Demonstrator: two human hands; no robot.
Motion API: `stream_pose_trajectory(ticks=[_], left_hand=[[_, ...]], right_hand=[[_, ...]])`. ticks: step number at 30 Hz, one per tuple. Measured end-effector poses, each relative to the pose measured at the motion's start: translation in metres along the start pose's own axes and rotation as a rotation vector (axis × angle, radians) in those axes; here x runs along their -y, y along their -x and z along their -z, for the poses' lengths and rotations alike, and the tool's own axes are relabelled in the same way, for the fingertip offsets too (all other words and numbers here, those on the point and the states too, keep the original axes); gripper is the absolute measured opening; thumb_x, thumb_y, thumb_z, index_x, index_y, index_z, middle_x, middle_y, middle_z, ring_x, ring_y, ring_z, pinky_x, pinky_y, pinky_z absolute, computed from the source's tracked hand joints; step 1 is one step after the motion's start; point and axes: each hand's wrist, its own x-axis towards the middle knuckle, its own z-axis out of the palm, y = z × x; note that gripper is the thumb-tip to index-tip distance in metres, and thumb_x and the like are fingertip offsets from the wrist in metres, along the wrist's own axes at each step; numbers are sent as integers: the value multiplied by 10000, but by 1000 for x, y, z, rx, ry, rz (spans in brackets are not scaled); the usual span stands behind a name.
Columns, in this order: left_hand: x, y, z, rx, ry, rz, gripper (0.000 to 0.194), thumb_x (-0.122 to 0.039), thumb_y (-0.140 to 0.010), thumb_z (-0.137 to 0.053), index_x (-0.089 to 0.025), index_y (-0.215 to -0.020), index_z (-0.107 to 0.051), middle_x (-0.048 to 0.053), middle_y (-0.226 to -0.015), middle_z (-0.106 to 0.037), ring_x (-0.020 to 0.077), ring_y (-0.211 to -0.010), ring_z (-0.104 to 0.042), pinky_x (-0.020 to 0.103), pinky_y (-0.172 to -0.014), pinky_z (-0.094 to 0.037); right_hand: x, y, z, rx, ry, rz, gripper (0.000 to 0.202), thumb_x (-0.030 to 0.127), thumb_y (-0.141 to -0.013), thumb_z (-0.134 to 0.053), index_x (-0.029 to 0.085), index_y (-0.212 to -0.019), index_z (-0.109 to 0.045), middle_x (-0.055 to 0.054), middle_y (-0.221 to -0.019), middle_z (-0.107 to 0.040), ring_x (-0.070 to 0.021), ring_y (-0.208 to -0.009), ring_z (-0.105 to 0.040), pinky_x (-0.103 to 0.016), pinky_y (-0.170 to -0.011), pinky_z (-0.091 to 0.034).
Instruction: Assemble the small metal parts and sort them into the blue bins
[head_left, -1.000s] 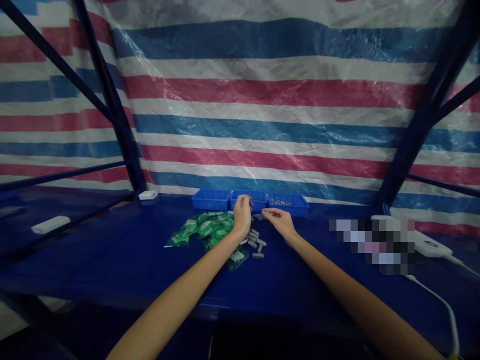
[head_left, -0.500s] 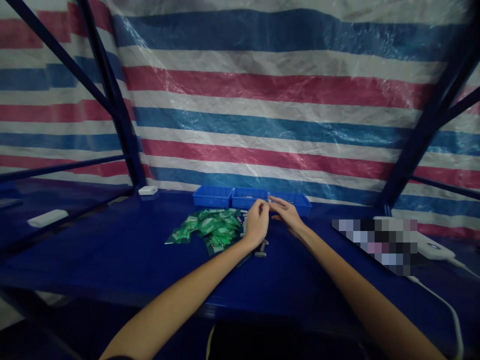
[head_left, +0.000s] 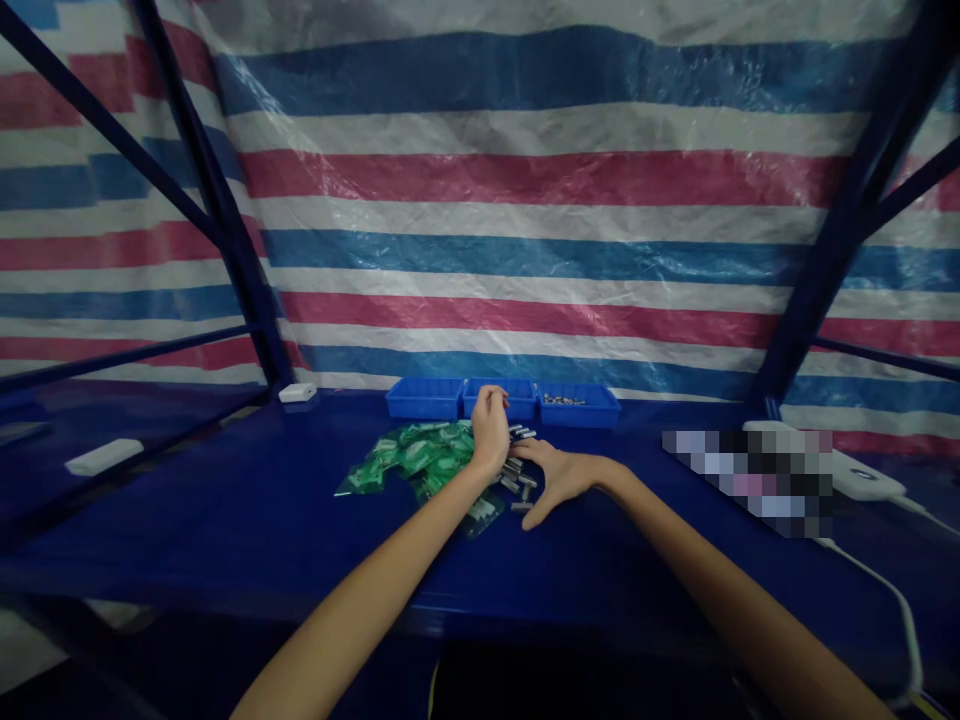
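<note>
My left hand [head_left: 491,428] is raised in front of the middle blue bin [head_left: 517,411], its fingers curled closed. Whatever is inside that fist is hidden. Lower and to the right, my right hand [head_left: 561,474] reaches over the table with thumb and fingers spread apart. Its fingertips are at a small heap of silvery metal pieces [head_left: 510,478], some of them T-shaped. Left of these lies a pile of green plastic packets [head_left: 420,452], partly covered by my left hand and wrist.
The left blue bin [head_left: 424,402] and the right blue bin [head_left: 581,412], which holds small metal parts, flank the middle one. White boxes [head_left: 103,458] lie at left. A blurred-out flat object [head_left: 757,485] and a white device with a cable [head_left: 862,478] are at right.
My right hand has moved down from beside my left hand to the metal pieces, spreading its fingers. My left hand has shifted slightly left, still closed. The view has shifted a little.
</note>
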Motion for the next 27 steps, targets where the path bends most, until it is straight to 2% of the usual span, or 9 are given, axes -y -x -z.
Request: stream_pose_trajectory(ticks=[3,5,9,14,18,23,27], left_hand=[[2,2,0,15,-14,-10,184,-249,-816,-356,-193,-689,-477,-26,-654,-474,109,-615,-442,222,-616,-347],[4,3,-1,32,-25,-15,185,-253,-815,-354,-195,-691,-478,-28,-654,-472,107,-608,-439,221,-612,-347],[11,2,-2,62,-42,-24,183,-258,-809,-360,-197,-685,-481,-28,-638,-467,108,-604,-438,217,-596,-347],[16,3,-4,80,-58,-14,193,-272,-811,-361,-194,-689,-487,-25,-637,-473,109,-611,-444,212,-588,-348],[16,6,-5,114,-70,-13,186,-264,-810,-357,-189,-699,-485,-28,-642,-469,100,-603,-441,204,-590,-351],[19,8,-6,120,-67,-7,186,-256,-811,-356,-182,-703,-487,-32,-637,-469,93,-578,-437,201,-589,-363],[23,7,-6,111,-99,-10,194,-261,-817,-359,-182,-712,-502,-34,-624,-484,92,-561,-446,201,-588,-376]], right_hand=[[1,-2,-2,-34,58,30,1009,530,-456,-779,224,-1334,-389,-116,-1344,-376,-324,-1249,-318,-502,-1026,-287],[-3,-6,-4,-97,46,81,874,528,-525,-749,206,-1282,-454,-111,-1279,-439,-297,-1190,-384,-475,-1001,-324],[-13,-14,-8,-237,-23,206,572,428,-636,-718,182,-1131,-569,-85,-1068,-562,-223,-989,-516,-399,-896,-416],[-22,-19,-11,-316,-1,187,534,413,-627,-732,166,-1078,-585,-75,-975,-563,-183,-815,-536,-339,-742,-462],[-21,-19,-12,-339,59,148,463,382,-667,-709,181,-1065,-582,-75,-998,-568,-191,-840,-548,-332,-751,-454],[-16,-14,-13,-396,133,96,247,303,-798,-578,209,-1025,-588,-67,-1047,-575,-197,-910,-570,-318,-776,-448],[-14,-12,-14,-417,205,57,205,278,-834,-523,207,-1013,-595,-83,-1057,-576,-214,-957,-570,-322,-779,-452]])
